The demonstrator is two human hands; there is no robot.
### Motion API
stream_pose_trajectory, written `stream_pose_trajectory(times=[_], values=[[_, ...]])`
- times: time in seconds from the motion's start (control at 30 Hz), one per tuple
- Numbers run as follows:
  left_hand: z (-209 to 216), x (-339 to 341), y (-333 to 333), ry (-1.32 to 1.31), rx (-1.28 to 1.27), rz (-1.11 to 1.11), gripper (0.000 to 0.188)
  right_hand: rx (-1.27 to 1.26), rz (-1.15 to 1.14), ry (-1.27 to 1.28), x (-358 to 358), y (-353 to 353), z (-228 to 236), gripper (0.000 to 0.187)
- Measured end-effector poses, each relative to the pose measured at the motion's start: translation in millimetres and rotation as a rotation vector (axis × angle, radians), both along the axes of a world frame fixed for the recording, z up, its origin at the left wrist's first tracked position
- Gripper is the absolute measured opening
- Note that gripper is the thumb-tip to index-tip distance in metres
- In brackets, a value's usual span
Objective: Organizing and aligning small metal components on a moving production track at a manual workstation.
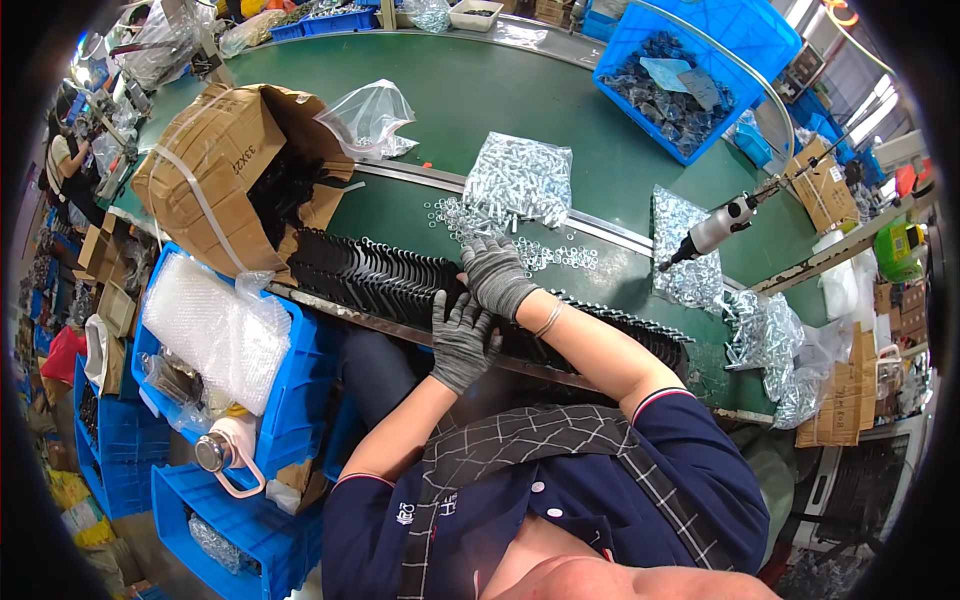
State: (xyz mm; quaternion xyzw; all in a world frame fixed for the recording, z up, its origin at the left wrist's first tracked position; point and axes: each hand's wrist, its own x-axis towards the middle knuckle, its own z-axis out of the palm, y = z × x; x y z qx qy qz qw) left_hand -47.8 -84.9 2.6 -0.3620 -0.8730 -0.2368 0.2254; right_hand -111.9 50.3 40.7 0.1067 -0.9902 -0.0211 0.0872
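A row of brackets lies along the table edge at mid-frame, both hands on it. Washers and a screw bag lie just behind. A carton stands at upper left, a bin at upper right, a driver at right.

Bright, even light from above, window glow at the upper right of the frame, soft small shadows under the gloved hands, shiny glare on clear plastic bags, sharp middle, bent and blurry edges, black round rim
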Motion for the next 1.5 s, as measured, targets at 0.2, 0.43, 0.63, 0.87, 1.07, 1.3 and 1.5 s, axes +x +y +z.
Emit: stream_pose_trajectory(times=[0.2, 0.43, 0.63, 0.87, 1.07, 1.3, 1.5], values=[[0.1, -0.2, 0.7, -0.035, -0.028, -0.016, 0.042, 0.017, -0.015, -0.082, -2.1, 1.8, 10.2, 0.041], [-4.8, -0.1, 4.6, -0.026, -0.064, -0.026, 0.044, -0.027, -0.049, -0.182, -7.8, -5.3, 14.5, 0.039], [-8.3, -2.9, 6.0, -0.012, -0.082, -0.009, 0.043, -0.208, -0.038, -0.192, -5.3, 4.5, 21.6, 0.036], [-7.7, 3.3, 4.5, 0.01, -0.082, 0.072, 0.048, -0.195, -0.047, -0.402, -2.7, 2.1, 41.3, 0.036], [-6.2, 5.6, 0.2, 0.001, -0.094, 0.091, 0.05, -0.245, 0.005, -0.359, -8.9, 4.3, 21.0, 0.031], [-9.1, -2.8, -1.7, -0.031, -0.12, 0.044, 0.048, -0.368, 0.008, -0.401, -12.3, 18.3, 5.8, 0.024], [-9.4, 5.3, 0.1, 0.095, -0.209, 0.06, 0.046, -0.347, -0.021, -0.308, 0.3, 16.1, 8.7, 0.024]])
